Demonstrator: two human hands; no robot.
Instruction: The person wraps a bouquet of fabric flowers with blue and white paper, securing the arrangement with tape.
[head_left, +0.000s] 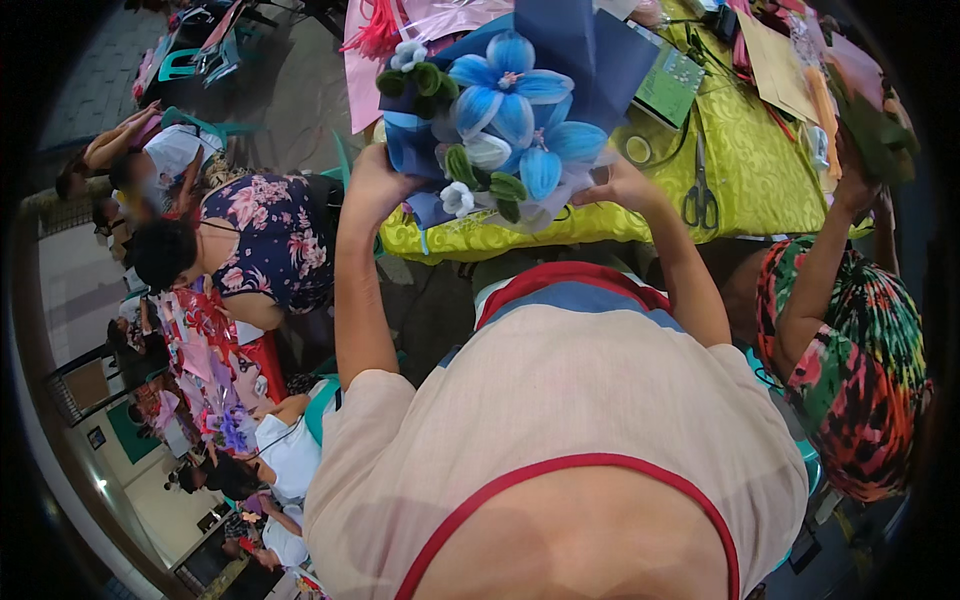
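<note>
Between my two hands is a bouquet of blue and white pipe-cleaner flowers (510, 112) with fuzzy green leaves. Dark blue wrapping paper (615, 60) fans out behind the flowers, and pale translucent wrap shows at the lower right. My left hand (381, 180) grips the left side of the wrapping. On the right side, my right hand (621, 184) holds the wrap near its lower edge, some fingers hidden behind it. The bouquet is above the near edge of a table with a yellow-green patterned cloth (750, 187).
Black-handled scissors (700, 191), a tape roll (638, 149), a green box (670, 79) and tan paper sheets (776, 67) lie on the cloth. At right, a person in a colourful shirt (847, 360) holds another bouquet. A person in a floral top (266, 236) is at left, near a cluttered table.
</note>
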